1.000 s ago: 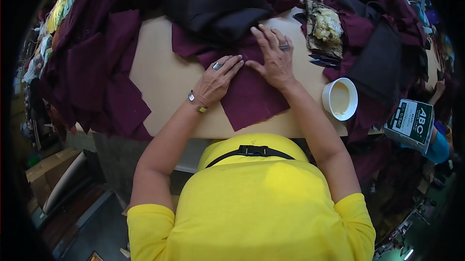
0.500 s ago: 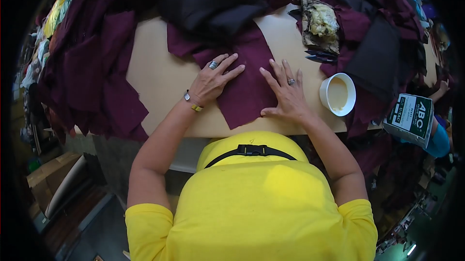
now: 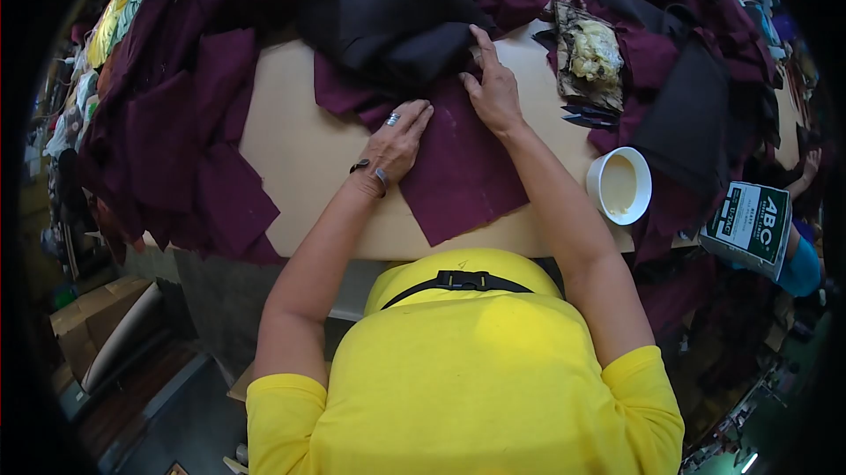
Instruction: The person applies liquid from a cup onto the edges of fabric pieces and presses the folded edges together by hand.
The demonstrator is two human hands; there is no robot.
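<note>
A maroon cloth piece (image 3: 463,180) lies on the pale table with its pointed end toward me. My left hand (image 3: 398,140) rests at its left edge, fingers pressed together; what they hold, if anything, is hidden. Farther up, my right hand (image 3: 493,92) is at the cloth's right side, thumb and fingers apart. Its fingertips touch the lower right edge of a dark cloth (image 3: 388,12), which covers the far end of the maroon piece.
More maroon cloth (image 3: 167,122) is heaped on the left. At the right are a white bowl with pale contents (image 3: 619,186), a stained pad with a yellowish lump (image 3: 592,50), dark cloth and a green-and-white box (image 3: 749,221). Another person's arm (image 3: 804,174) shows far right.
My right hand has moved up and away from me to the dark cloth's edge. My left hand's fingers have come together. The near end of the maroon cloth is now uncovered by my right hand.
</note>
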